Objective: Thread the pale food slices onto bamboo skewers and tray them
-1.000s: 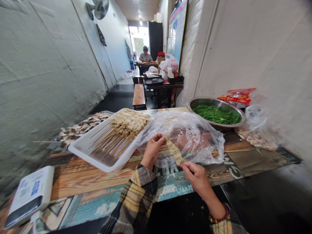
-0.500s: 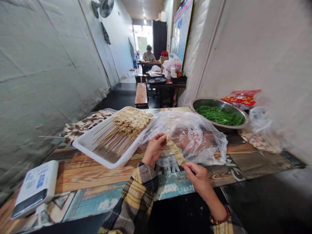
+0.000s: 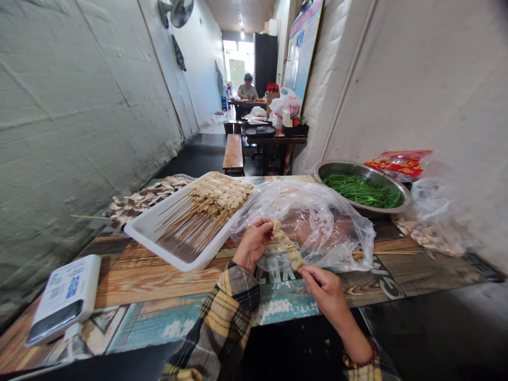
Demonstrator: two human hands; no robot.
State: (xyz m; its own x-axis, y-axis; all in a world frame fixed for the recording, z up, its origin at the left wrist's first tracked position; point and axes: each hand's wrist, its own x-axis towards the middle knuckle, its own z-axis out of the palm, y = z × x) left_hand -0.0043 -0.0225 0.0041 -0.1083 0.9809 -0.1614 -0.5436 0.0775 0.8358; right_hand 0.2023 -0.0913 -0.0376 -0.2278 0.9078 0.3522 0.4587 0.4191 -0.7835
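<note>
My left hand (image 3: pixel 252 244) pinches the far end of a skewer (image 3: pixel 286 246) threaded with pale food pieces. My right hand (image 3: pixel 324 288) is closed on the near end of the same skewer, just below the lowest piece. Both hands hover over the painted wooden table (image 3: pixel 159 280), in front of a crumpled clear plastic bag (image 3: pixel 317 222). To the left lies a white tray (image 3: pixel 154 235) stacked with several finished skewers (image 3: pixel 206 209).
A steel bowl of green stalks (image 3: pixel 363 188) stands at the back right, with a red packet (image 3: pixel 399 161) and more plastic bags (image 3: pixel 431 222) beside the wall. Sliced mushrooms (image 3: pixel 145 200) lie left of the tray. A white scale (image 3: pixel 65 296) sits near left. A person (image 3: pixel 248 89) sits far off.
The view has shifted slightly, so everything sits a little further right. My hands keep the same hold on the skewer.
</note>
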